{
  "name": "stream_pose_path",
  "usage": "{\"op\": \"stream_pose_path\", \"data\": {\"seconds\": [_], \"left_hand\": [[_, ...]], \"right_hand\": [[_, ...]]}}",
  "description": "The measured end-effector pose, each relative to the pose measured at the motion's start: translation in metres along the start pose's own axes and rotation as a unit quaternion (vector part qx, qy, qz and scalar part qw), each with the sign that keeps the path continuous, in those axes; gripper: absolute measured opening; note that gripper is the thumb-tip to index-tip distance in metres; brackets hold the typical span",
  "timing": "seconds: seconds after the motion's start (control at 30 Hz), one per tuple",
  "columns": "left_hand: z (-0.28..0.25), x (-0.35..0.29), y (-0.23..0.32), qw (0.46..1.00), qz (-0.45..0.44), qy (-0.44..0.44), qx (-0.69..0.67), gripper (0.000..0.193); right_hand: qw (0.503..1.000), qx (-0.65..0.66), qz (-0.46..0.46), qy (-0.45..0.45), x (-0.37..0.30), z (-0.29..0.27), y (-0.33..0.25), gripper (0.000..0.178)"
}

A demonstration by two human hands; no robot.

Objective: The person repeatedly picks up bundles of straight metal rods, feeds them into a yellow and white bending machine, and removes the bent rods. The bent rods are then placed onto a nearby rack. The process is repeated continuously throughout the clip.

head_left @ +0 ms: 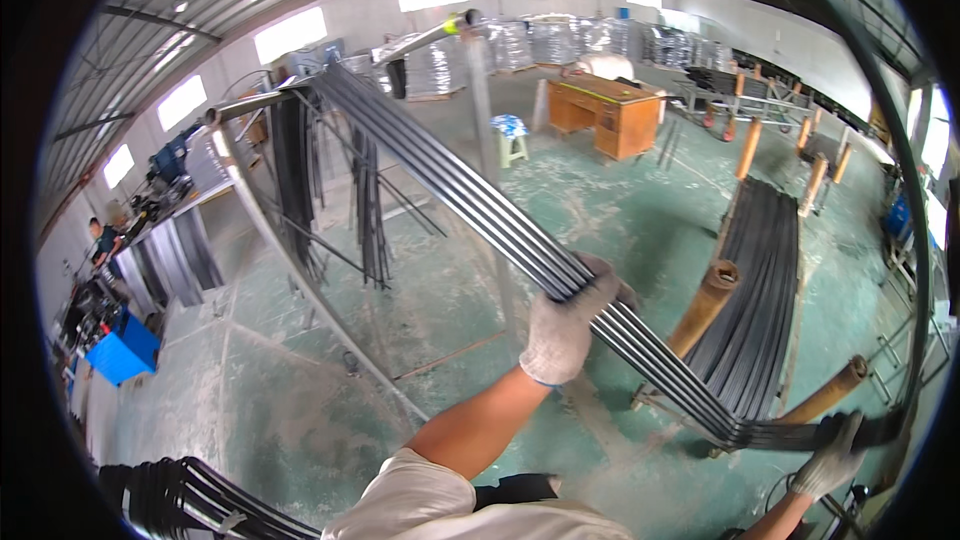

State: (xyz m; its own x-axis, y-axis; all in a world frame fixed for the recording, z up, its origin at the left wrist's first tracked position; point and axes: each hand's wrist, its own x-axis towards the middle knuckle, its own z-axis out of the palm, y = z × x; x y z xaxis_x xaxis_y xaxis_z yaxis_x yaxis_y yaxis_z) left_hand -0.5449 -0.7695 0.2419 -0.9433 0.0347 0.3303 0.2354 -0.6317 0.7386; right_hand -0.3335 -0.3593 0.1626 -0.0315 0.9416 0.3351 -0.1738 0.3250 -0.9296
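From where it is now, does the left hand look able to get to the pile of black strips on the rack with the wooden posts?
Probably not right away. The left hand is closed around the bundle of black strips, with the right hand holding its near end. The pile lies beyond, with a wooden post between.

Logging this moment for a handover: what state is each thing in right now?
Left hand: gloved, closed over the bundle.
Right hand: gloved, gripping the bundle's near end.
Bundle of dark strips: lifted, slanting across the view.
Rack of dark strips: loaded, lying between brown posts.
Wooden desk: standing on the floor.
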Motion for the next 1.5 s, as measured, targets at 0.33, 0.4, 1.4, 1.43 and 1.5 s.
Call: {"op": "stream_pose_path", "data": {"seconds": [0.33, 0.4, 1.4, 1.43, 1.5], "left_hand": [[-0.223, 0.106, 0.111, 0.973, 0.106, 0.155, -0.133, 0.014], [-0.266, 0.128, 0.142, 0.962, 0.113, 0.175, -0.174, 0.013], [-0.070, 0.209, -0.265, 0.911, -0.184, -0.045, 0.367, 0.036], [-0.029, 0.227, -0.284, 0.900, -0.148, -0.070, 0.404, 0.036], [0.035, 0.254, -0.336, 0.889, -0.125, -0.112, 0.427, 0.035]], "right_hand": [[0.860, -0.130, -0.412, -0.272, -0.123, 0.366, -0.268, 0.033], [0.715, -0.226, -0.619, -0.233, -0.171, 0.438, -0.344, 0.032], [0.689, -0.609, 0.255, -0.299, -0.023, 0.169, 0.424, 0.099], [0.683, -0.612, 0.269, -0.293, -0.002, 0.169, 0.441, 0.104], [0.681, -0.615, 0.286, -0.276, 0.036, 0.171, 0.478, 0.111]]}}
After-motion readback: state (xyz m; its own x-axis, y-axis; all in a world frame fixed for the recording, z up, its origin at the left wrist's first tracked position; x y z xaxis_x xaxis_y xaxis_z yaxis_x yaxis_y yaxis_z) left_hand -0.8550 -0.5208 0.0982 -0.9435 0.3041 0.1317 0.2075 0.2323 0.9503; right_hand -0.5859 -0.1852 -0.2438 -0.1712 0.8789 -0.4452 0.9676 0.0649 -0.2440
